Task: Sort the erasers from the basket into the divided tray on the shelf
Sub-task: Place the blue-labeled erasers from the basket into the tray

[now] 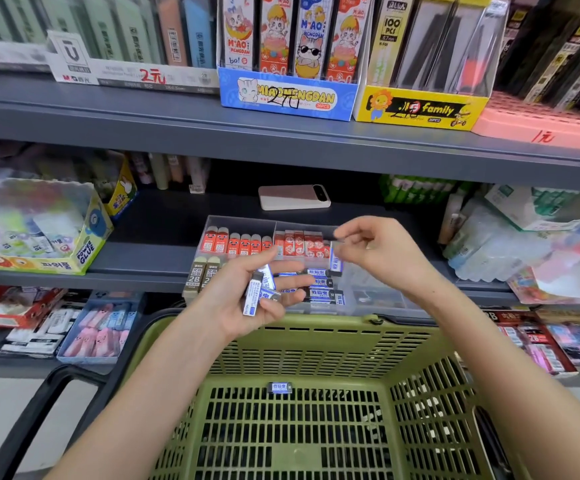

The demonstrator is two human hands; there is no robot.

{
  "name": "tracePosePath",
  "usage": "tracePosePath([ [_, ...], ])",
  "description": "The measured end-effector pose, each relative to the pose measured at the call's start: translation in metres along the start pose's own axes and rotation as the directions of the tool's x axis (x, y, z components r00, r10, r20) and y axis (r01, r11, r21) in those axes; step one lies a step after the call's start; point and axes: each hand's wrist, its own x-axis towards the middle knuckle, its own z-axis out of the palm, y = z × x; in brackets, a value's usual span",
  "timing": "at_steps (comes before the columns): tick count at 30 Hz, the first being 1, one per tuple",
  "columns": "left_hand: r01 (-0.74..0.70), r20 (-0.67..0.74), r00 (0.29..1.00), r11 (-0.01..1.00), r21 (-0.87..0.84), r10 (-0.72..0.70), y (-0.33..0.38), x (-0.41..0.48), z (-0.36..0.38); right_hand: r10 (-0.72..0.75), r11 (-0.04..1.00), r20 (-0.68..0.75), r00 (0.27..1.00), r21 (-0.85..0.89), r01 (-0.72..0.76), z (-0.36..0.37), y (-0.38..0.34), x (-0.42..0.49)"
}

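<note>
Erasers (262, 289), blue-sleeved, a small fan of them, sit gripped in the left hand (247, 299), palm up, over the far rim of the basket (316, 323) and just in front of the tray (240, 224) on the shelf (150, 258). Right hand (382, 252) hovers over the tray's middle, fingers curled, thumb and forefinger tips close together just above an upright eraser (336, 260) at the right end of the blue row (319, 282); cannot tell whether it pinches that one or is clear of it. Tray so far: red erasers (233, 242) across both back compartments, 2B erasers (198, 275) front left, blue ones front middle. Lone eraser (280, 388) lies on the basket floor. Judgement: the step in hand is feeding blue ones singly into the front-middle compartment. To do it well: take one at a time from the fan by its short end, turn it label-up to match the row, set it flat against its neighbour, and lay the upright eraser down so nothing jams. Keep the left hand close and level so none slide off the palm. Clear dividers are hard to see; go by the neighbours' colour.
</note>
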Motion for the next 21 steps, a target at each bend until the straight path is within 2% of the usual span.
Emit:
tracePosePath([
  [2, -0.006, -0.015, 1.0, 0.999, -0.038, 0.006, 0.0, 0.0, -0.005, -0.033, 0.975, 0.036, 0.999, -0.218, 0.04, -0.002, 0.011, 0.002],
  [5, -0.01, -0.033, 0.999, 0.997, -0.081, 0.007, 0.0, 0.0, -0.01, -0.121, 0.886, 0.111, 0.986, -0.435, 0.158, 0.004, 0.018, 0.001],
  [11, -0.011, -0.047, 0.999, 0.995, -0.1, 0.007, 0.0, 0.0, -0.012, -0.185, 0.783, 0.199, 0.962, -0.562, 0.267, 0.013, 0.023, 0.002],
  [17, -0.01, -0.063, 0.998, 0.993, -0.121, 0.002, 0.0, -0.002, -0.01, -0.234, 0.601, 0.261, 0.937, -0.718, 0.35, 0.01, 0.031, 0.001],
  [21, -0.007, -0.079, 0.997, 0.987, -0.158, -0.005, 0.0, -0.003, -0.007, -0.255, 0.358, 0.344, 0.903, -0.834, 0.419, 0.02, 0.034, 0.002],
])
